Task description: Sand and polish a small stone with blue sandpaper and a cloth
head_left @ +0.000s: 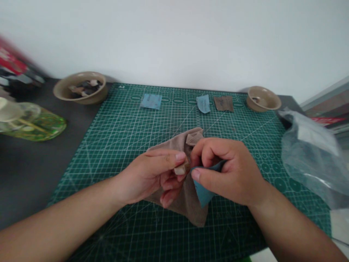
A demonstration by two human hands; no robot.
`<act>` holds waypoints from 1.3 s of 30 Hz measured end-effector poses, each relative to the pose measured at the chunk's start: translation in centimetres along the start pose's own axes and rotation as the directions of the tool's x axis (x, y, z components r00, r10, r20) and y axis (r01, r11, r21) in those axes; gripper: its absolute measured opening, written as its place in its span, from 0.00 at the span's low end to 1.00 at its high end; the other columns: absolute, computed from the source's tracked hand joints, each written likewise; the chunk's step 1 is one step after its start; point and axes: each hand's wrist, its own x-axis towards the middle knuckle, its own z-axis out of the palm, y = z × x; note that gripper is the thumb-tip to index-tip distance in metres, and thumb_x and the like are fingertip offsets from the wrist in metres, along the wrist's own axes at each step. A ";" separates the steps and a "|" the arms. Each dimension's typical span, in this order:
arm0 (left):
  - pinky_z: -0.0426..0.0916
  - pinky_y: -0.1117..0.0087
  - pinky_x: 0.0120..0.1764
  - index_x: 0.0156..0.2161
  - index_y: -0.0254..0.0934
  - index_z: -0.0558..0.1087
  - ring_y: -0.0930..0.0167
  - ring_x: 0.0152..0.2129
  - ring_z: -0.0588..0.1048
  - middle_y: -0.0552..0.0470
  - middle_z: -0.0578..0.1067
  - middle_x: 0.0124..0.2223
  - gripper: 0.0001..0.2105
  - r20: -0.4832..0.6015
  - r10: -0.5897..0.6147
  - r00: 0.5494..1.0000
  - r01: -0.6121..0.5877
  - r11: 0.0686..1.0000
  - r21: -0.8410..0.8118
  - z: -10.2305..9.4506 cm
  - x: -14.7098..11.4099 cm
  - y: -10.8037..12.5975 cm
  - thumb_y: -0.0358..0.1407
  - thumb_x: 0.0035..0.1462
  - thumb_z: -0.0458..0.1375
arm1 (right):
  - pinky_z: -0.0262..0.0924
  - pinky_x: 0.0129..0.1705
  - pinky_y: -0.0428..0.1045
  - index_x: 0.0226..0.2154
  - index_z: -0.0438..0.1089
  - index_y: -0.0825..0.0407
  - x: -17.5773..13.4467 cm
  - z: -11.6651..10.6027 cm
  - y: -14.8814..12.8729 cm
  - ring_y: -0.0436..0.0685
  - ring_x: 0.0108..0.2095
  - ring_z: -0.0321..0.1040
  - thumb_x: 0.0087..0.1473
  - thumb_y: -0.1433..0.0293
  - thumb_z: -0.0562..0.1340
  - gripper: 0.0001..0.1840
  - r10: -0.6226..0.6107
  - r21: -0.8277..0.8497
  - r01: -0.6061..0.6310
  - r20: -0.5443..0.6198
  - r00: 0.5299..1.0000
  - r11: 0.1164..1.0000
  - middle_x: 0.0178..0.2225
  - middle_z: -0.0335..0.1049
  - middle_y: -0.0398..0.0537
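My left hand (148, 174) is closed, pinching a small tan, stone-like piece (181, 168) between thumb and fingers. Facing it, my right hand (234, 171) grips a folded piece of blue sandpaper (203, 193), its fingertips close beside the piece. Whether the sandpaper touches the piece I cannot tell. Beneath both hands a brownish-grey cloth (197, 216) lies rumpled on the green cutting mat (109, 153). Part of the cloth is hidden by the hands.
Along the mat's far side lie two blue sandpaper pieces (152, 101) (203, 104) and a brown one (223, 103). A bowl of small dark and light pieces (62, 87) stands left, another bowl (263, 105) right. A clear plastic bag (308, 156) and a green-patterned bottle (46, 125) flank the mat.
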 end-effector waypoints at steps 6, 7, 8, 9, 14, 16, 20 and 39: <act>0.70 0.80 0.17 0.27 0.33 0.70 0.74 0.14 0.74 0.57 0.67 0.22 0.20 -0.002 -0.030 1.000 0.030 0.999 0.035 -0.1 -0.1 0.0 0.47 0.62 0.65 | 0.58 0.26 0.45 0.20 0.60 0.50 0.1 0.0 0.0 0.48 0.24 0.63 0.48 0.75 0.68 0.16 -0.009 0.000 0.009 0.016 1.000 1.000 0.24 0.70 0.40; 0.70 0.80 0.17 0.27 0.33 0.70 0.75 0.15 0.74 0.57 0.67 0.22 0.20 0.000 -0.029 1.000 0.029 0.999 0.042 -0.1 -0.1 0.0 0.46 0.62 0.65 | 0.57 0.26 0.45 0.21 0.60 0.50 0.1 0.0 0.0 0.48 0.24 0.63 0.48 0.75 0.68 0.16 -0.007 -0.007 0.007 0.017 1.000 1.000 0.24 0.71 0.40; 0.70 0.80 0.17 0.27 0.33 0.70 0.75 0.15 0.74 0.57 0.67 0.22 0.20 0.004 -0.030 1.000 0.029 0.998 0.052 -0.1 -0.1 0.1 0.46 0.63 0.65 | 0.57 0.26 0.46 0.21 0.61 0.50 0.1 0.0 0.1 0.48 0.24 0.63 0.48 0.74 0.68 0.16 -0.006 -0.015 0.007 0.016 1.000 1.000 0.24 0.71 0.40; 0.69 0.80 0.18 0.27 0.33 0.70 0.75 0.15 0.74 0.57 0.66 0.21 0.20 0.010 -0.034 0.999 0.033 0.997 0.065 -0.1 -0.1 0.1 0.46 0.63 0.64 | 0.57 0.26 0.46 0.21 0.61 0.50 0.1 0.0 0.1 0.48 0.24 0.63 0.48 0.74 0.69 0.16 -0.006 -0.024 0.006 0.016 1.000 1.000 0.24 0.71 0.40; 0.68 0.80 0.18 0.27 0.34 0.68 0.75 0.14 0.73 0.59 0.62 0.19 0.22 0.015 -0.035 0.999 0.033 0.990 0.138 0.0 0.0 0.2 0.49 0.62 0.64 | 0.58 0.27 0.47 0.21 0.60 0.50 0.1 0.1 0.2 0.48 0.25 0.64 0.49 0.73 0.68 0.16 -0.025 -0.063 0.026 0.021 0.999 0.998 0.25 0.71 0.40; 0.67 0.80 0.18 0.25 0.34 0.66 0.75 0.14 0.72 0.59 0.63 0.20 0.23 0.005 -0.022 1.000 0.021 0.986 0.164 0.0 0.1 0.2 0.50 0.62 0.64 | 0.57 0.27 0.47 0.21 0.60 0.50 0.1 0.1 0.3 0.49 0.25 0.64 0.49 0.74 0.68 0.16 -0.042 -0.099 0.044 0.013 0.999 0.994 0.25 0.72 0.41; 0.65 0.81 0.18 0.26 0.33 0.67 0.76 0.15 0.72 0.58 0.64 0.20 0.24 -0.025 -0.009 1.000 0.014 0.975 0.221 -0.1 0.1 0.3 0.51 0.62 0.65 | 0.57 0.28 0.47 0.20 0.58 0.50 0.2 0.3 0.4 0.48 0.25 0.64 0.48 0.76 0.66 0.16 -0.091 -0.137 0.088 -0.012 0.996 0.987 0.25 0.71 0.42; 0.68 0.81 0.18 0.30 0.35 0.70 0.77 0.15 0.73 0.60 0.65 0.20 0.24 0.056 0.010 0.998 -0.030 0.933 0.359 -0.2 -0.2 0.4 0.56 0.61 0.64 | 0.59 0.32 0.44 0.21 0.57 0.52 -0.1 0.5 0.5 0.46 0.28 0.66 0.46 0.81 0.65 0.17 -0.259 -0.098 0.255 -0.032 0.965 0.962 0.26 0.70 0.42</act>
